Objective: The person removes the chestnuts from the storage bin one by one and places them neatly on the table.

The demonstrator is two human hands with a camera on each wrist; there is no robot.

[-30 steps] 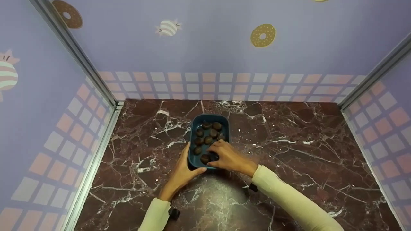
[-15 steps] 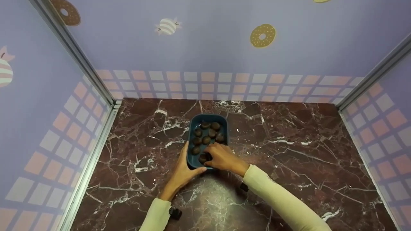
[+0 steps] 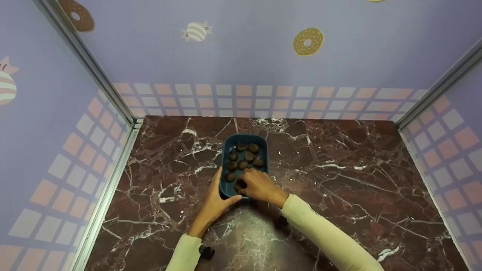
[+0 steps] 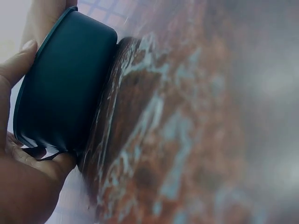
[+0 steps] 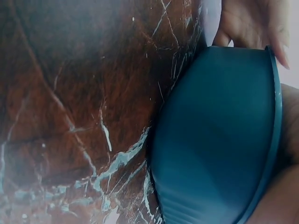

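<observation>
A deep blue-green rectangular container stands on the marbled tabletop, holding several round brown chestnuts. My left hand grips its near left corner, thumb along the near edge and fingers along the left side. Over the near end, my right hand reaches inside and pinches a chestnut with curled fingers, which partly hide it. From the left wrist view I see the outer wall of the container. The right wrist view shows its other outer wall, and the chestnuts are hidden there.
A dark red marbled tabletop with white veins spreads around the container. Patterned lilac panels rise at the back, left and right, with metal rails along the corners.
My right hand has shifted slightly left and closed in on the chestnut at the container's near end, uncovering one by the right wall. My left hand keeps its hold.
</observation>
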